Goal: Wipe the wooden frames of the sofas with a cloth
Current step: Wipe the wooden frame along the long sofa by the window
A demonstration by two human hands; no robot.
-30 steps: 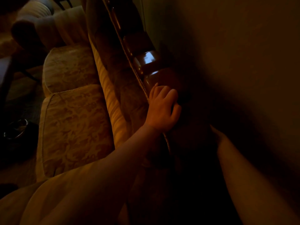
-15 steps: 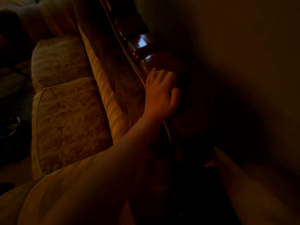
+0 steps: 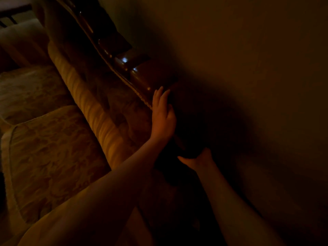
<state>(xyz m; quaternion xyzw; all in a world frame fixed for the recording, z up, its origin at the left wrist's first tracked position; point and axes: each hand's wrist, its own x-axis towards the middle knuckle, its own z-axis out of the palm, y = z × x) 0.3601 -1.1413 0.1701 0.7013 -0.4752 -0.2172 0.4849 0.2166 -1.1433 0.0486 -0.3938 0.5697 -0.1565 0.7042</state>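
Seat cushions are seen at left, the striped bolster just right of them, the upholstered backrest beyond it.

Change vs half a second ago: left hand is no longer curled over the top rail; fingers are now straightened and laid flat along the wooden frame, just near of the glossy carved blocks. Grip state: spread, pressing, nothing pinched. Judged: the bracing hold is released and the hand is being slid farther along the rail, so the wiped zone is likely being advanced.

Right hand is now exposed near of the left one, at the dark rail section by the wall. Thumb is extended leftward; remaining fingers are lost in shadow, so grip cannot be told. Cloth is not resolved; it is presumed under that hand.

Both forearms are extended from near to far.
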